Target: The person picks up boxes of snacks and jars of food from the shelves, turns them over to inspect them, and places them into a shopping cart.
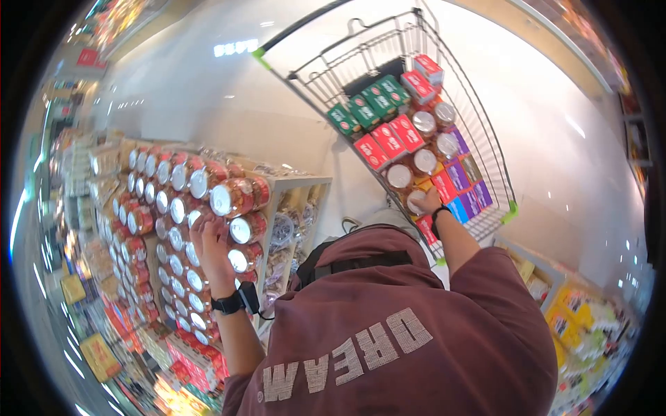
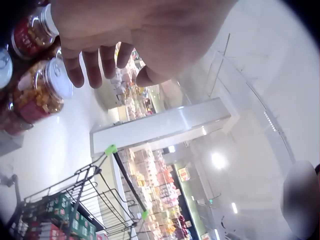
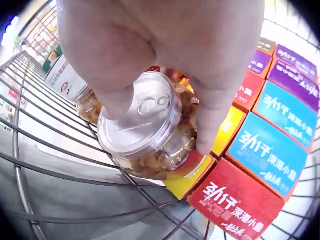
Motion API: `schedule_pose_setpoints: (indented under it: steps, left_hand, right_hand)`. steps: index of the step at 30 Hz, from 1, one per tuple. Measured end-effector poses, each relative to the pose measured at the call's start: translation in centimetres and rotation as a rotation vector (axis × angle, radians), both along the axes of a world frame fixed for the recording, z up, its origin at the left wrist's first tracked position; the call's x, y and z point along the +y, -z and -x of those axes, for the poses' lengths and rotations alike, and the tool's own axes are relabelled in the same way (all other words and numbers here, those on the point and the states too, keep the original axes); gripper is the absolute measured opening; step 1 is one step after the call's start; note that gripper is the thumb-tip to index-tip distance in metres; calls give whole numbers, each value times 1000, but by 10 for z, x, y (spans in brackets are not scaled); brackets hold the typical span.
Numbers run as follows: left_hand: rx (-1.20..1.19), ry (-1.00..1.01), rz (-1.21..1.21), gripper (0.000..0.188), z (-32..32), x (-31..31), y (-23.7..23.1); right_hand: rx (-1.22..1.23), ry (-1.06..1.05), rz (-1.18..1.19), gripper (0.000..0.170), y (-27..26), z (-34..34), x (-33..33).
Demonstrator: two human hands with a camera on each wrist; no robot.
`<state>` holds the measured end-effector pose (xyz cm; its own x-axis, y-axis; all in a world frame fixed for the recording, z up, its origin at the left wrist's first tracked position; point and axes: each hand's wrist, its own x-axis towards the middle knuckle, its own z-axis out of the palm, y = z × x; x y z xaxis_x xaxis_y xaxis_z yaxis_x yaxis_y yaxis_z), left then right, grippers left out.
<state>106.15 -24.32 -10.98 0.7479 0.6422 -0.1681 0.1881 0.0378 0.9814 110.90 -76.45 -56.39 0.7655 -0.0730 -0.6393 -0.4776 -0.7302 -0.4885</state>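
Head view: the right hand [image 1: 430, 202] is in the shopping cart [image 1: 512, 208], on a snack jar [image 1: 415, 200] near one corner; the left hand [image 1: 214, 253] is raised beside the shelf jars [image 1: 232, 197]. The work looks partway: several jars and green boxes [image 1: 378, 100], red boxes [image 1: 390, 139] and purple boxes [image 1: 470, 201] are already in the cart, while many jars remain on the display shelf [image 1: 295, 182]. Bare wire shows toward the cart's far end.

Left wrist view: the fingers are slightly apart and loosely bent, holding nothing visible, with jars close on one side and open aisle beyond.

Right wrist view: the fingers straddle the jar's lid, pinching its sides. Wire wall on one side, a yellow box [image 3: 186, 176] and blue boxes [image 3: 267, 150] on the other, leave it little sideways room.
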Motion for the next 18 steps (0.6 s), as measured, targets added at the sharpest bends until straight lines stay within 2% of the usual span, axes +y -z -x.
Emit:
schedule_pose_setpoints:
  steps: [2, 3, 4, 5, 6, 7, 8, 9, 10, 11, 12, 13, 14, 16, 17, 18]
  left_hand:
    - [124, 174, -574, 38, 13, 27, 27]
    - [118, 126, -532, 39, 16, 36, 34]
    - [107, 72, -498, 41, 13, 41, 43]
    - [121, 30, -623, 42, 12, 52, 58]
    - [60, -42, -568, 43, 6, 43, 52]
    - [248, -123, -816, 46, 8, 58, 67]
    - [252, -143, -910, 53, 6, 58, 71]
    - [327, -160, -957, 57, 4, 46, 64]
    - [358, -135, -934, 72, 3, 45, 69]
    - [364, -140, -893, 83, -2, 41, 73]
    - [365, -138, -847, 95, -6, 38, 77]
    - [345, -172, -829, 95, -8, 37, 80]
    - [384, -171, -835, 105, -15, 36, 84]
    - [409, -179, -803, 121, -36, 29, 81]
    - [355, -198, -809, 122, -42, 32, 91]
    - [294, -202, -809, 123, -49, 36, 104]
  right_hand:
    - [-121, -70, -31, 94, 22, -9, -15]
    - [-270, -173, -6, 88, 53, -13, -20]
    - [-113, -112, -278, 83, -23, -34, -6]
    - [50, -128, -242, 89, 23, -45, -20]
    - [108, -138, -226, 97, 25, -59, -19]
    - [165, -102, -66, 113, 13, -70, -13]
    - [142, -156, -53, 125, 48, -85, -25]
    - [184, -217, -205, 130, 71, -99, -35]
    - [52, -335, -108, 124, 64, -109, -33]
    - [39, -409, 223, 116, 30, -119, -15]
    - [-82, -440, 41, 102, 8, -128, -9]
    - [-134, -502, 80, 89, -24, -128, 5]
    - [-187, -554, 122, 76, -63, -136, 20]
    - [-2, -626, -195, 55, -7, -166, 1]
    - [-31, -613, -162, 55, -60, -157, 6]
    - [391, -178, -474, 45, -142, -151, 64]
